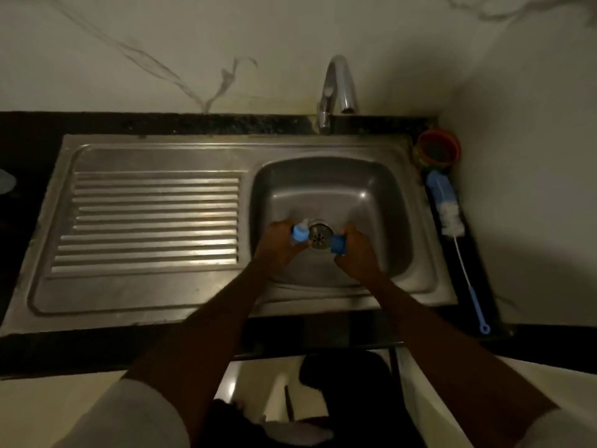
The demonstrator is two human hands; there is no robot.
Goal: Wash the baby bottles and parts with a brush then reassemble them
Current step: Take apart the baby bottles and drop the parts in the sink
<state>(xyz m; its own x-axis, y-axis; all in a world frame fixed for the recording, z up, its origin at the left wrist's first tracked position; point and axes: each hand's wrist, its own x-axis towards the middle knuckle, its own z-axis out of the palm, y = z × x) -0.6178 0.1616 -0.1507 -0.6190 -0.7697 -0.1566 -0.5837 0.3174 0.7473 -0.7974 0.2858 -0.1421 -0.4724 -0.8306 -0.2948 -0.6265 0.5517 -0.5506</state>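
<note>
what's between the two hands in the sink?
Head view: the round metal drain sits between the left hand, holding a blue bottle part, and the right hand, holding another blue piece.

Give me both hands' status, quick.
Left hand: holding the bottle with nipple.
Right hand: holding the blue cap.

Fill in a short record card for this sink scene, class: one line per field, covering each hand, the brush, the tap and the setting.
left hand: grips a blue bottle part with teat
right hand: grips a blue cap
brush: lying on the counter right of the sink basin, untouched
tap: no water visible
cup: back right corner
lighting: dim
</note>
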